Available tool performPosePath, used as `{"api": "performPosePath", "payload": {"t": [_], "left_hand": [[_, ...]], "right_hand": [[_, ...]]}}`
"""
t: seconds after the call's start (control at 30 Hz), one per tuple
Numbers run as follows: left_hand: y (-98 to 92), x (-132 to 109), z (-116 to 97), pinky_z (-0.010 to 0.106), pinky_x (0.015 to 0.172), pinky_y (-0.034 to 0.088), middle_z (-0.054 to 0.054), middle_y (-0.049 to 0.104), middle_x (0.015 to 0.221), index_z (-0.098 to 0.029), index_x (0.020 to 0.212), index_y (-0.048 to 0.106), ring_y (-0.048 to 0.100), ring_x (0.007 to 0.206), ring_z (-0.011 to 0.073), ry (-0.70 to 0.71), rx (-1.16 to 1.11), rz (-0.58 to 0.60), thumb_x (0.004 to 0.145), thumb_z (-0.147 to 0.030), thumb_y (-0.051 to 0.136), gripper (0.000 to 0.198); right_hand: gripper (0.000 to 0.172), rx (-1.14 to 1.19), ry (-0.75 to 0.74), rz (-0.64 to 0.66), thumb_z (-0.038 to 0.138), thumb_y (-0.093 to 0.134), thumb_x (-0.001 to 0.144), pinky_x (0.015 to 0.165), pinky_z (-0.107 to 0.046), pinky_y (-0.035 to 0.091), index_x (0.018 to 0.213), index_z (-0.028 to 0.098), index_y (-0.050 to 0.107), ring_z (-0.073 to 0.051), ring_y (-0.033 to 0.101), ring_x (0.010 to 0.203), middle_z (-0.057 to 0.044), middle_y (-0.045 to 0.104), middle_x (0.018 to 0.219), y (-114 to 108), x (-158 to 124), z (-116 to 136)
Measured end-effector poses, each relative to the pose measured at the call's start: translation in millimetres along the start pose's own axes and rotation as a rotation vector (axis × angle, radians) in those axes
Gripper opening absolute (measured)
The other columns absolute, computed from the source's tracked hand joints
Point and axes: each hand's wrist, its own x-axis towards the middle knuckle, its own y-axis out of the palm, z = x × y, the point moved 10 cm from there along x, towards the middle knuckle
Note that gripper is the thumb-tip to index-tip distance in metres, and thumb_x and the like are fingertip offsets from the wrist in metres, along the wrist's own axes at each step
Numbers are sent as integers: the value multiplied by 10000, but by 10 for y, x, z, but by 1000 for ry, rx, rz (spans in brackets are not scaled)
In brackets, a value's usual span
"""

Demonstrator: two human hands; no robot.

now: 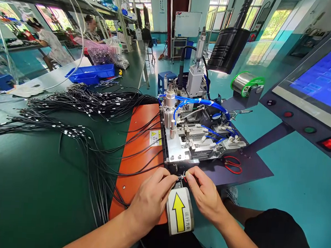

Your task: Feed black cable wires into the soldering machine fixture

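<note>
Where both hands pinch it, thin wire (pixel 182 175) shows red.

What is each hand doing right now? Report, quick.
Left hand: fingers pinched on thin wires.
Right hand: fingertips pinched on the same wires, at the fixture.

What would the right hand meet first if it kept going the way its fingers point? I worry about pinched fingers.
Probably the left hand's fingertips, just past the thin wire end pinched by the right hand; depth is unclear.
</note>
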Motion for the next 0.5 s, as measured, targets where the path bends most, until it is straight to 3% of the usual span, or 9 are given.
{"api": "performPosePath", "payload": {"t": [0.5], "left_hand": [[46, -3, 68, 283, 720, 506, 57, 532, 903, -160, 1109, 644, 544, 806, 177, -49, 20, 12, 992, -126, 427, 250]], "right_hand": [[260, -13, 14, 15, 348, 395, 1045, 702, -260, 398, 851, 229, 519, -154, 489, 733, 25, 520, 786, 47, 26, -80]]}}
